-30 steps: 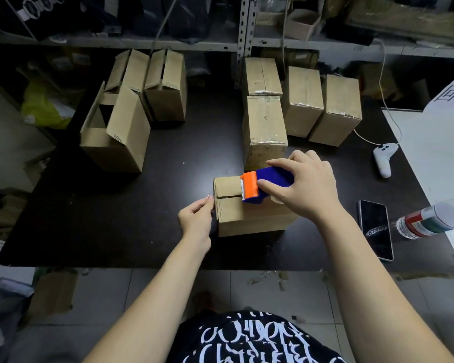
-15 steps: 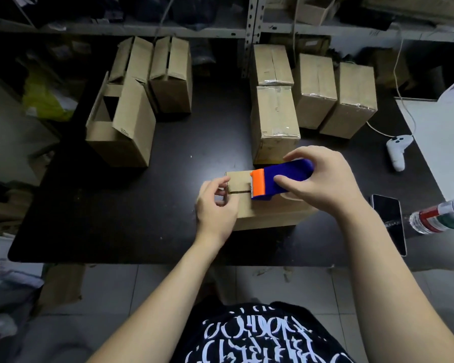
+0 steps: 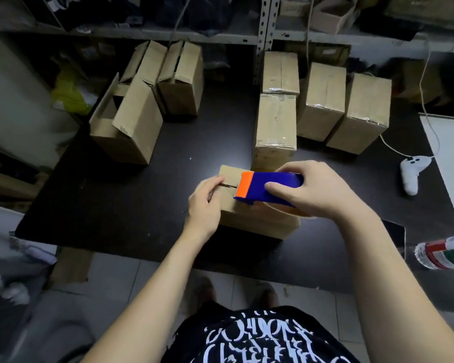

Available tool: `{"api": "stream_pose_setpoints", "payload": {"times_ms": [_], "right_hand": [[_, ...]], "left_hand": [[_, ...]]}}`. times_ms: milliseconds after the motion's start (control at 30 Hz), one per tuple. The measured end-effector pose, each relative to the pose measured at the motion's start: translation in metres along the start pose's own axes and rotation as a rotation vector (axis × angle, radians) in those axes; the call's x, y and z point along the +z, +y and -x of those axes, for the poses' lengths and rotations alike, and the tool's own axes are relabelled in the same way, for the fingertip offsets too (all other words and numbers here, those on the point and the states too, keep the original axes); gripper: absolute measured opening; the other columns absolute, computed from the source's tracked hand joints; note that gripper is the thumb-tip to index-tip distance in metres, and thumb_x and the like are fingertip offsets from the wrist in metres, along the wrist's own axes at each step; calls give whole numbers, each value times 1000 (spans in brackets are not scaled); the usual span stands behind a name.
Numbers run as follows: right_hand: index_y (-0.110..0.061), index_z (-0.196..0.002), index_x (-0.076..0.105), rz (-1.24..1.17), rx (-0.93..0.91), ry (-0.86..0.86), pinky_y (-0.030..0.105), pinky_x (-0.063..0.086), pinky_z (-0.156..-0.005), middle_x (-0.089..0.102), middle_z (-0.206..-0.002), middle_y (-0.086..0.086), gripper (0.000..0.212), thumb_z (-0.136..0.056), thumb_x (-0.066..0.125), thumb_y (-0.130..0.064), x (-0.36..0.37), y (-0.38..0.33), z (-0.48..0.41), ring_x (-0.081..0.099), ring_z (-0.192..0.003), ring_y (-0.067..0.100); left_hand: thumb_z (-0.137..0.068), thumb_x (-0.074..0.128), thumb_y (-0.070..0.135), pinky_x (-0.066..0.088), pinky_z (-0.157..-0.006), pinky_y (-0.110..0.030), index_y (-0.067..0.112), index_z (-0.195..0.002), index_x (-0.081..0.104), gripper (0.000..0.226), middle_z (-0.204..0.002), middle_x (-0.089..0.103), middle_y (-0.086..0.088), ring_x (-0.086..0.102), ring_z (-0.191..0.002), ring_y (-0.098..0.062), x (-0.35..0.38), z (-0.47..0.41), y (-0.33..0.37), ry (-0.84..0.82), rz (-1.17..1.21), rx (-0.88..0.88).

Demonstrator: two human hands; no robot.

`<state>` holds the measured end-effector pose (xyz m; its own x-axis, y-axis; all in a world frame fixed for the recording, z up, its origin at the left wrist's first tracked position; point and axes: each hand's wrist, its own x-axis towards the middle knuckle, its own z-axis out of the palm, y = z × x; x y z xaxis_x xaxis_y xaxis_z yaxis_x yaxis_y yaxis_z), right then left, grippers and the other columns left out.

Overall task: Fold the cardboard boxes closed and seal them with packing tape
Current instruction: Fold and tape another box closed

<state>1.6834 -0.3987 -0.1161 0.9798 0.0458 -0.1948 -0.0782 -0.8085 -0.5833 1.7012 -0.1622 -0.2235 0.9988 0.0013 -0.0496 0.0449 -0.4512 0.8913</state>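
Two hands meet on one cardboard box (image 3: 257, 218) near the front edge of the black tabletop (image 3: 116, 205), about midway along it. Your left hand (image 3: 207, 203) grips the box's left end, fingers curled over the top edge beside the dark seam between the flaps. Your right hand (image 3: 317, 195) clasps a blue tape dispenser (image 3: 270, 188), whose orange nose points left and rests on the box top, just short of your left fingers. Toward the back right corner stand four taped boxes (image 3: 275, 121), close together; toward the back left, three open-flapped boxes (image 3: 131, 127). Along the right edge lie a white game controller (image 3: 410, 174) on its cable, a dark phone (image 3: 396, 231) and, near the front right corner, a bottle (image 3: 443, 254) on its side.
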Motion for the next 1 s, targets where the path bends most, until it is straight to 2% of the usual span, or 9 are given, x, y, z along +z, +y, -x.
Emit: {"api": "stream_pose_setpoints", "payload": {"times_ms": [67,133,167,333,500,633,700,833,1000], "right_hand": [[-40,-109,66,-32,-17,-52,29,56,-74,66,-100,-19,28,-90,68,-61,-2,4,-3,64,-95,8],[-37,-114,68,-96,-22,-57,23,53,-70,63,-96,-22,31,-92,68,-59,-5,6,-5,63,-94,6],[-36,-114,67,-130,-18,-55,21,52,-68,60,-94,-25,31,-92,68,-57,-6,8,-6,61,-93,5],[-35,-112,65,-169,-15,-66,24,56,-72,60,-95,-21,31,-91,70,-57,-8,16,-12,61,-93,8],[-32,-111,73,-180,12,-19,28,57,-74,70,-108,-14,34,-89,70,-59,-14,28,-7,63,-99,11],[-32,-116,72,-162,22,-16,24,53,-68,69,-111,-13,38,-88,72,-59,-17,29,-3,62,-102,12],[-33,-113,73,-131,54,-5,23,50,-66,69,-108,-13,36,-87,73,-57,-24,33,-1,62,-100,11],[-33,-100,76,-169,150,20,37,59,-80,73,-99,-12,26,-84,76,-53,-47,65,16,67,-92,12],[-31,-95,72,-318,187,18,34,56,-72,75,-85,-8,13,-86,78,-38,-30,104,52,69,-75,18]], "left_hand": [[-106,52,17,50,-92,-16,22,-122,76,29,-122,72,7,63,-114,-9,4,-7,8,79,43,-98],[-105,58,31,56,-83,-31,24,-102,79,23,-99,76,8,68,-98,-10,13,-12,14,178,54,-127],[-103,62,34,57,-78,-33,22,-95,77,21,-91,75,9,68,-92,-8,20,-13,18,218,45,-120],[-97,74,30,56,-73,-24,17,-100,74,13,-102,72,4,68,-104,-13,52,-18,21,324,151,-190],[-93,78,29,59,-81,-33,25,-93,75,5,-97,75,6,69,-98,-6,59,-19,16,337,192,-161],[-94,77,31,56,-79,-27,32,-92,73,4,-98,74,9,67,-98,0,59,-22,14,313,153,-136],[-94,77,28,53,-77,-20,23,-95,76,5,-97,74,7,67,-94,-1,59,-24,13,311,135,-116],[-91,79,24,51,-75,-14,17,-90,78,6,-89,74,5,67,-82,-1,58,-30,8,311,143,-87],[-91,79,27,51,-74,-11,19,-92,79,8,-91,75,8,66,-84,2,54,-32,9,258,113,-62]]}}
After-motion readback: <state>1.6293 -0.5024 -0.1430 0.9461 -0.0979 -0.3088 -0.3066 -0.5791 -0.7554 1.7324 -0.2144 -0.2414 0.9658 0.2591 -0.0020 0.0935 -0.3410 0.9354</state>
